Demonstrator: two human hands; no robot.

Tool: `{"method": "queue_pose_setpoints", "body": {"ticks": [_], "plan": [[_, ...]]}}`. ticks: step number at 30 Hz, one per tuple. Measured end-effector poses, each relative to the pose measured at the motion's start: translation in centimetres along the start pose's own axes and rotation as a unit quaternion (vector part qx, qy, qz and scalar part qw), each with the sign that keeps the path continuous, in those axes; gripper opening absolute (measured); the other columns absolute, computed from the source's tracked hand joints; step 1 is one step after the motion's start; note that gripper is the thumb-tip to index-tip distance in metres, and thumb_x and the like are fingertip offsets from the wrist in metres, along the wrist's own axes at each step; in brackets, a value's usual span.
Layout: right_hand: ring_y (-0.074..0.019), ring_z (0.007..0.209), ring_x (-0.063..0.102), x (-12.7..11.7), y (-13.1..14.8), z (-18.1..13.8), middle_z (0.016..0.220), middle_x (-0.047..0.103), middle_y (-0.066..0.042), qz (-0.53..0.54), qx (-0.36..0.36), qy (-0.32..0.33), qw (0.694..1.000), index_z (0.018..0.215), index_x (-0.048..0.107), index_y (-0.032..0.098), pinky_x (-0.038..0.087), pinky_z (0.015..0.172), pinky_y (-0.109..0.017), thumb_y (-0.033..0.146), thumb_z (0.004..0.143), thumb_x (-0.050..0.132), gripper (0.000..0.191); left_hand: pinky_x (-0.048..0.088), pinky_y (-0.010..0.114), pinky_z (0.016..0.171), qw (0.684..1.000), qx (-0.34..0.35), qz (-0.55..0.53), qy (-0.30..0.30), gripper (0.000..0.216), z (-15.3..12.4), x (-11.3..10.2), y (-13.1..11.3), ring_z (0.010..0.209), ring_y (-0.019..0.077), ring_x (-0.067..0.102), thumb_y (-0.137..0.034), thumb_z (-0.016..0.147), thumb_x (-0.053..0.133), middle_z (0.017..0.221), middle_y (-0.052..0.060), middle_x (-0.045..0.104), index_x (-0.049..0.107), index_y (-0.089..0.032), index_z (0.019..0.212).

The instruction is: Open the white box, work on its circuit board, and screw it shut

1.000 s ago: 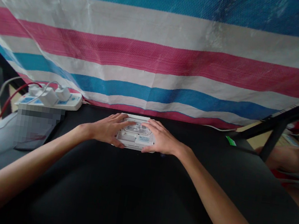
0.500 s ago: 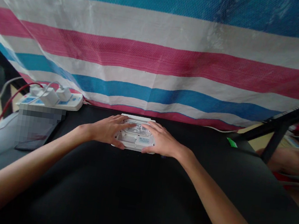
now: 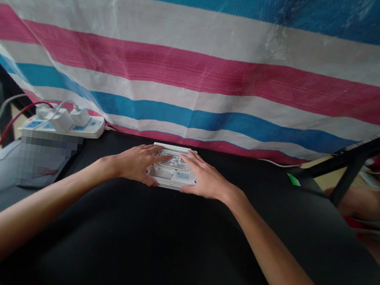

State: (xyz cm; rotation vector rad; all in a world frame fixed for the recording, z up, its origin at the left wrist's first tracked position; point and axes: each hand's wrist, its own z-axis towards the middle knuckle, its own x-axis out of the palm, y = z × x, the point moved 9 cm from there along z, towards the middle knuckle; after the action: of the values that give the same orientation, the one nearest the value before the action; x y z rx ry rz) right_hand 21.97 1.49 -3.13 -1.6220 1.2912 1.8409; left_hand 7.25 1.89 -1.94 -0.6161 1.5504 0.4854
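A flat white plastic device (image 3: 172,175) with vent holes and a pale blue label lies on the black table (image 3: 168,248) near the striped tarp. My left hand (image 3: 135,163) rests on its left side, fingers stretched over the top and thumb at the near edge. My right hand (image 3: 206,178) covers its right side the same way, fingers flat on the top. Both hands hold the device between them against the table.
A white power strip (image 3: 68,124) with plugs and red and white cables sits at the back left, a blurred dark flat object (image 3: 46,157) in front of it. A striped tarp (image 3: 199,77) hangs behind. A green tag (image 3: 293,179) lies at right, beyond it another person's arm (image 3: 368,205).
The view has shifted slightly. Both hands stay on the white device with hardly any movement.
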Motion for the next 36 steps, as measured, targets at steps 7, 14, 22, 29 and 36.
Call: {"method": "queue_pose_setpoints", "body": {"ticks": [7,14,22,29,36], "plan": [[-0.0355,0.151,0.013,-0.3,-0.3,0.6,0.164,0.017,-0.016,0.013,0.000,-0.025,1.000,0.156,0.025,0.023,0.026,0.120,-0.056,0.050,0.071,0.079,0.104,0.035,0.049,0.113,1.000,-0.018,0.014,-0.003,0.095,0.4,0.1,0.9,0.141,0.0381,0.039,-0.056,0.076,0.071,0.158,0.018,0.031,0.028,-0.026,0.155],[-0.0371,0.150,0.019,-0.2,-0.5,0.8,0.162,0.023,-0.019,-0.024,-0.004,-0.033,0.999,0.154,0.030,0.018,0.027,0.120,-0.055,0.052,0.069,0.080,0.105,0.033,0.047,0.115,0.999,-0.039,0.025,0.010,0.093,0.3,0.2,0.9,0.143,0.0372,0.036,-0.060,0.079,0.069,0.160,0.020,0.027,0.030,-0.023,0.155],[-0.0359,0.150,0.016,-0.1,-0.9,0.8,0.163,0.020,-0.017,-0.020,-0.014,-0.024,0.999,0.155,0.028,0.018,0.025,0.120,-0.055,0.060,0.078,0.070,0.098,0.032,0.045,0.116,0.996,-0.069,0.047,-0.015,0.091,-0.3,0.0,1.2,0.142,0.0346,0.039,-0.075,0.079,0.059,0.156,0.017,0.037,0.036,-0.026,0.152],[-0.0342,0.151,0.015,-0.1,-1.2,0.9,0.163,0.019,-0.017,-0.004,-0.017,-0.026,1.000,0.156,0.024,0.018,0.024,0.121,-0.053,0.059,0.080,0.069,0.098,0.033,0.045,0.115,0.998,-0.058,0.026,0.002,0.090,-0.3,0.2,1.7,0.140,0.0353,0.042,-0.069,0.080,0.062,0.156,0.018,0.035,0.036,-0.023,0.152],[-0.0367,0.150,0.016,0.0,-1.0,0.9,0.162,0.018,-0.019,-0.007,-0.017,-0.031,0.999,0.156,0.026,0.019,0.025,0.119,-0.057,0.060,0.074,0.074,0.103,0.036,0.043,0.114,0.998,-0.059,0.037,0.003,0.089,-0.1,-0.1,1.5,0.139,0.0340,0.044,-0.065,0.079,0.068,0.154,0.019,0.038,0.039,-0.020,0.151]]}}
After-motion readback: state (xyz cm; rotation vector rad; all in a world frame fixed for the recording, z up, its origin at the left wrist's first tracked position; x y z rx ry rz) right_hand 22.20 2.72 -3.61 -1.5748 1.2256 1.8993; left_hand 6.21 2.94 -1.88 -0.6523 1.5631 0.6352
